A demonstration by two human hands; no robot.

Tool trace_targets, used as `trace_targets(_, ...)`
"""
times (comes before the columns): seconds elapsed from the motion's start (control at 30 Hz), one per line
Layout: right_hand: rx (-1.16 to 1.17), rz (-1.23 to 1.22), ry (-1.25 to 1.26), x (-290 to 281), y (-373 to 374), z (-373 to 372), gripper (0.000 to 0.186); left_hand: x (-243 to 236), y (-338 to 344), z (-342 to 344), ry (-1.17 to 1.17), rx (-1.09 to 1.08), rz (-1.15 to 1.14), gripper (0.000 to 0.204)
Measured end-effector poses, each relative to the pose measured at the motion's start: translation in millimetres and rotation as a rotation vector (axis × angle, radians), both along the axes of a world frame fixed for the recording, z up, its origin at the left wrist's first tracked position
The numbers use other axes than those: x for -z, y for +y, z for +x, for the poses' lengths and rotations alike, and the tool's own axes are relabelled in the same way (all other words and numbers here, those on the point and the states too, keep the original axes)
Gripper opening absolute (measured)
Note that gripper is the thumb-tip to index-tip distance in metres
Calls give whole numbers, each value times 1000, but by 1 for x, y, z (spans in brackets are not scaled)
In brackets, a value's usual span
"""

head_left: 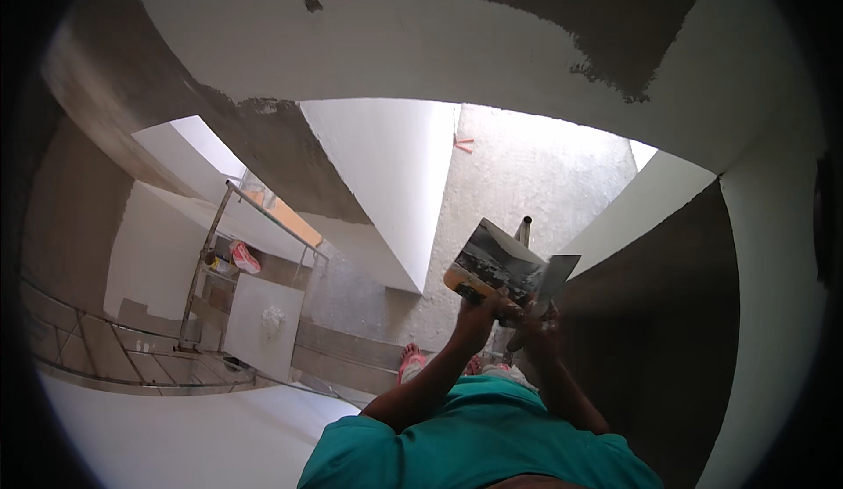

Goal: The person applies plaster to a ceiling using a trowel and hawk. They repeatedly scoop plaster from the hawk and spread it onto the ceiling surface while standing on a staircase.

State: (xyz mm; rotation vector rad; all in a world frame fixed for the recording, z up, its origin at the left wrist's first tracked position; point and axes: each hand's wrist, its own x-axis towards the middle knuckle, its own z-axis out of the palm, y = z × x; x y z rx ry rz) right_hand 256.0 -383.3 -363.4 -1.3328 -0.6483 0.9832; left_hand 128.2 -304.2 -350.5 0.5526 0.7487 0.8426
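Grey metal forms the wide blade just ahead of our left hand, the nearer one, gripping its near edge, its long axis slanting from far left to near right, while our right hand holds a narrower blade beside it.

Open air is lying between the left hand and the white board, with a metal rail standing beyond. The trowel and scraper are crowding the space straight ahead, a pipe is poking up behind them, and a dark wall is bounding the right hand on its outer side.
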Motion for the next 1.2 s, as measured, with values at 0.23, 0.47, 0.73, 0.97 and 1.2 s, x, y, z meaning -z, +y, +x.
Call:
trace_targets(0.23,-113,69,198,-48,1,-11,24,-131,124,-110,617,-410,1080,38)
trace_targets(0.47,60,-93,105,-39,-26,-27,22,-356,265,-122,1426,-1139,2215,60)
trace_targets(0.73,274,-116,93,-25,-53,-38,25,-449,309,-102,1598,-1197,2144,58)
trace_targets(0.97,331,-202,47,-32,-55,-39,26,-434,320,-97,1697,-1116,2088,66)
trace_targets(1.2,362,-155,90,2,-64,-28,26,-345,304,-91,1726,-972,2058,67)
